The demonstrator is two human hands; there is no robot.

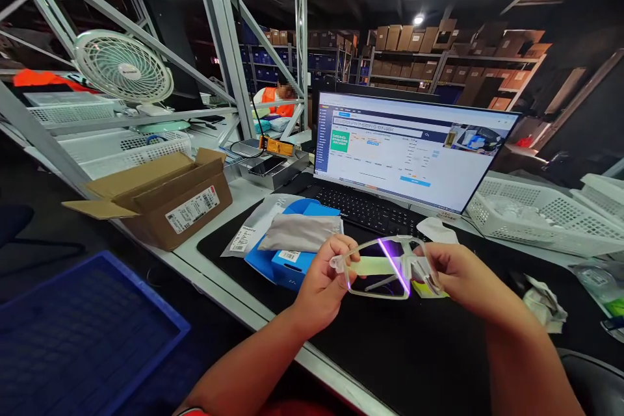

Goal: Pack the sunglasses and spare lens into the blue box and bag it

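A pair of clear-framed glasses [385, 268] is held up over the black desk mat [404, 351], its lenses catching a purple glint. My left hand [324, 283] pinches the left end of the frame. My right hand [455, 276] grips the right end, together with a small yellow-green tag. To the left of my hands lie a blue glasses box [292, 266], a grey cloth pouch [299, 232] on top of it, and a labelled plastic bag [246, 234].
A monitor [404, 149] and black keyboard [365, 208] stand behind my hands. An open cardboard box [163, 198] sits at left, a blue crate [82, 331] below it. White baskets [541, 214] stand at right. A fan [121, 68] is on the shelf. A person in orange sits far back.
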